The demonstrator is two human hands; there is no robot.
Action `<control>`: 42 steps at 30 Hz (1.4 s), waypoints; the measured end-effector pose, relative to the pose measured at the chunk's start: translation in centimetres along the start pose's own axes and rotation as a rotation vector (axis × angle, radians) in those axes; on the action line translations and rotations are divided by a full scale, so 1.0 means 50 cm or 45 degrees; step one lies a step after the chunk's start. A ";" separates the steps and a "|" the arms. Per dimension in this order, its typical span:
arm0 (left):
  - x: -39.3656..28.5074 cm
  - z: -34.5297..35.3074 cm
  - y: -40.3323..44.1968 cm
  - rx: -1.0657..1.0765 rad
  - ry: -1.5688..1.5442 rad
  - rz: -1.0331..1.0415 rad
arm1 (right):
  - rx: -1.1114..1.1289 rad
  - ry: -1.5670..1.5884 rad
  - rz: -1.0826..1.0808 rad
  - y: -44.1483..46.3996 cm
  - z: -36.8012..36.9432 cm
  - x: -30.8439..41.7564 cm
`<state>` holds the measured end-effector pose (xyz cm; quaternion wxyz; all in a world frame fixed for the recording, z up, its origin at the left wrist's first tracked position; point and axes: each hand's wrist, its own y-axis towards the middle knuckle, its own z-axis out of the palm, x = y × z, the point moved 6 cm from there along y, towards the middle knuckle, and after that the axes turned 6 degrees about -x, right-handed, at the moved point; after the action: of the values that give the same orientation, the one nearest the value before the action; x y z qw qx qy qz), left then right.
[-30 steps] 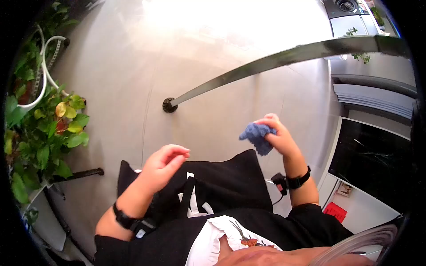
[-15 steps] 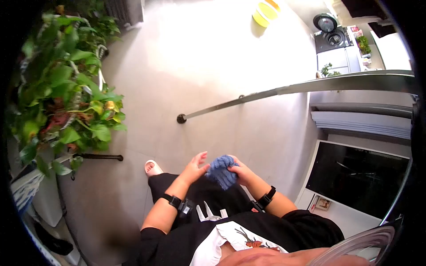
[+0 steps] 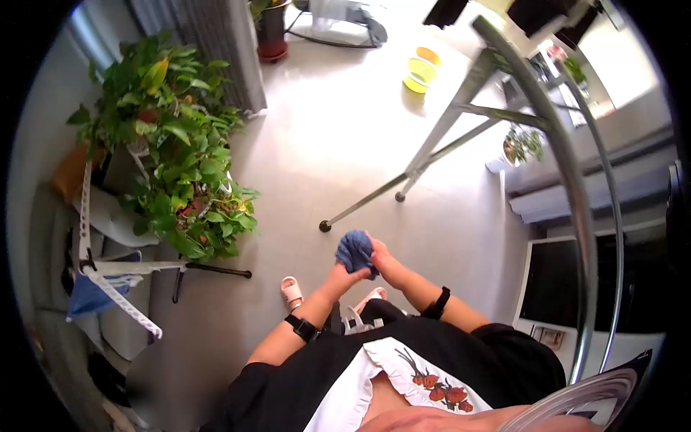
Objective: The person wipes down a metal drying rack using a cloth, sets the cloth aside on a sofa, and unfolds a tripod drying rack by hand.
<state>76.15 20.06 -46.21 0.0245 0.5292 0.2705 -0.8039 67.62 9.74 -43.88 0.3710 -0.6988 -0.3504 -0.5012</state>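
left hand (image 3: 344,278): fingers held blue cloth (image 3: 353,248), thumb against its lower edge | right hand (image 3: 384,261): fingers held its right side | metal rack (image 3: 560,144): stood on floor (image 3: 306,180) beyond

The cloth (image 3: 353,249) looks rough, the metal frame (image 3: 574,180) glossy.
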 end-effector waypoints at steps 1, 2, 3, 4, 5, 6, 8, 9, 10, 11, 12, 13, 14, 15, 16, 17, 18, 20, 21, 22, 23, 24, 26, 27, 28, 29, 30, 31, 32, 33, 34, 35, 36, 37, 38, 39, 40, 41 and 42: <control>-0.044 0.009 -0.010 -0.068 0.145 0.090 | 0.016 0.040 0.015 -0.017 0.002 0.041; -0.082 0.018 -0.020 -0.047 0.091 0.117 | 0.015 0.078 0.021 -0.034 0.001 0.079; -0.101 0.023 -0.020 0.009 0.085 0.128 | -0.044 0.102 0.042 -0.061 0.002 0.119; -0.113 0.022 -0.021 0.083 0.088 0.131 | -0.105 0.127 0.061 -0.088 0.001 0.159; -0.120 0.026 -0.025 0.162 0.094 0.117 | -0.165 0.153 0.079 -0.115 -0.001 0.199; -0.142 0.042 -0.032 0.285 -0.010 0.075 | -0.281 0.137 0.069 -0.149 -0.008 0.210; -0.198 0.066 -0.038 0.475 -0.015 0.133 | -0.513 0.083 0.059 -0.235 -0.015 0.211; -0.230 0.083 -0.039 0.557 -0.033 0.165 | -0.631 0.044 0.100 -0.290 -0.015 0.203; -0.275 0.100 -0.036 0.573 0.048 0.252 | -0.740 0.006 0.144 -0.347 -0.008 0.197; -0.321 0.118 -0.035 0.581 0.129 0.334 | -0.840 -0.021 0.196 -0.406 0.005 0.194; -0.371 0.140 -0.035 0.576 0.047 0.460 | -0.957 0.007 0.231 -0.471 0.017 0.192; -0.430 0.166 -0.037 0.566 -0.038 0.587 | -1.070 0.036 0.261 -0.534 0.030 0.194; -0.521 0.195 -0.055 0.533 0.057 0.763 | -1.183 0.062 0.290 -0.584 0.040 0.199; -0.581 0.222 -0.062 0.495 0.016 0.955 | -1.282 0.040 0.346 -0.638 0.052 0.209; -0.648 0.244 -0.082 0.382 0.077 1.175 | -1.376 0.020 0.412 -0.693 0.069 0.224; -0.679 0.242 -0.056 0.063 0.271 1.430 | -1.469 0.007 0.482 -0.748 0.094 0.231; -0.727 0.269 -0.093 -0.007 0.225 1.503 | -1.551 0.051 0.490 -0.799 0.117 0.230; -0.792 0.327 -0.144 -0.041 0.043 1.683 | -1.725 0.133 0.495 -0.898 0.162 0.223; -0.802 0.356 -0.160 -0.044 0.182 1.803 | -1.770 0.119 0.505 -0.937 0.191 0.211; -0.812 0.386 -0.183 -0.050 0.311 1.926 | -1.809 0.104 0.520 -0.978 0.218 0.196; -0.802 0.411 -0.222 -0.317 0.603 2.084 | -1.845 0.089 0.534 -1.021 0.242 0.182; -0.783 0.460 -0.291 -0.139 0.625 2.047 | -1.863 0.079 0.605 -1.068 0.267 0.174; -0.720 0.513 -0.301 -0.217 0.780 1.975 | -1.879 0.059 0.744 -1.160 0.309 0.155; -0.698 0.542 -0.373 -0.251 0.796 2.074 | -1.913 0.093 0.753 -1.204 0.333 0.142; -0.680 0.567 -0.409 -0.268 0.833 2.085 | -1.945 0.125 0.762 -1.240 0.356 0.125; -0.654 0.593 -0.446 -0.215 0.788 2.044 | -1.974 0.156 0.767 -1.287 0.377 0.109; -0.627 0.617 -0.484 -0.173 0.771 2.059 | -2.015 0.149 0.754 -1.330 0.396 0.099; -0.600 0.639 -0.520 -0.133 0.755 2.076 | -2.055 0.144 0.739 -1.368 0.416 0.087; -0.570 0.663 -0.570 -0.109 0.736 2.163 | -2.092 0.138 0.724 -1.407 0.432 0.075; -0.539 0.687 -0.612 -0.037 0.737 2.193 | -2.133 0.173 0.744 -1.442 0.441 0.070; -0.507 0.714 -0.654 0.058 0.708 2.193 | -2.177 0.220 0.763 -1.471 0.458 0.069; -0.475 0.738 -0.690 0.159 0.684 2.190 | -2.219 0.274 0.786 -1.490 0.478 0.064; -0.440 0.765 -0.728 0.252 0.662 2.278 | -2.255 0.300 0.766 -1.512 0.489 0.056; -0.404 0.793 -0.769 0.409 0.678 2.274 | -2.288 0.327 0.745 -1.535 0.498 0.047; -0.366 0.826 -0.808 0.592 0.650 2.241 | -2.318 0.361 0.727 -1.551 0.511 0.039; -0.325 0.854 -0.846 0.749 0.624 2.216 | -2.324 0.421 0.717 -1.556 0.519 0.035; -0.290 0.878 -0.895 0.949 0.760 2.199 | -2.332 0.479 0.706 -1.558 0.525 0.033; -0.248 0.904 -0.925 1.195 0.782 2.154 | -2.342 0.535 0.696 -1.554 0.530 0.031; -0.192 0.925 -0.938 1.397 0.753 2.018 | -2.326 0.481 0.695 -1.545 0.532 0.032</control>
<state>26.38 36.35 -5.16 0.2369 0.6728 -0.5716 -0.4056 13.19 70.10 -35.34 -0.1609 -0.6827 0.4132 -0.5807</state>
